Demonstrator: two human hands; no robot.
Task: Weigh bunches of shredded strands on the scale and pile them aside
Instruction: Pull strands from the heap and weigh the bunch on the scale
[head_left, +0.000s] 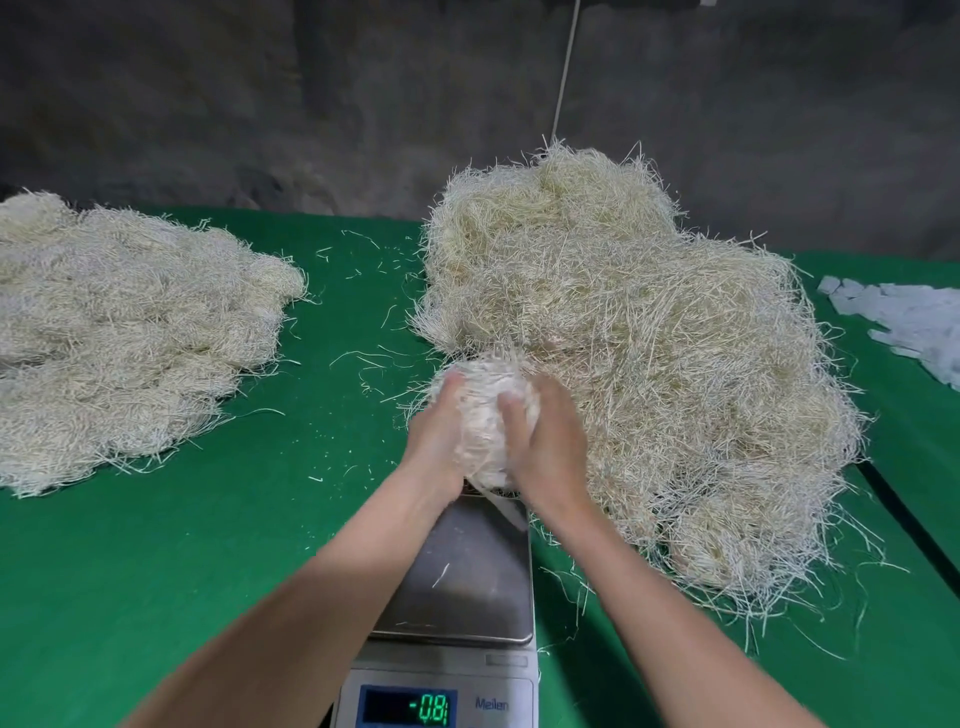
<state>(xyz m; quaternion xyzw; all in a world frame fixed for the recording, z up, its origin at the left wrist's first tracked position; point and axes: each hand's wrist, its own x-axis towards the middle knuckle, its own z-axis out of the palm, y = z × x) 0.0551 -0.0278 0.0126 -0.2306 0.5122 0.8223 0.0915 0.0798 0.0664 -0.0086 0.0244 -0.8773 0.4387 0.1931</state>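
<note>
the bunch of strands (485, 415) sits squeezed between both hands, blurred, at the far edge of the scale (467, 571), whose steel plate is bare but for a stray strand. the left hand (441, 431) cups its left side, the right hand (545, 447) its right, fingers curled round it. the big heap (649, 338) lies just behind and to the right, and a flatter pile (119, 338) lies well apart on the left of the green counter (208, 571).

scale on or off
On: the scale has its display lit green, showing a minus reading.
</note>
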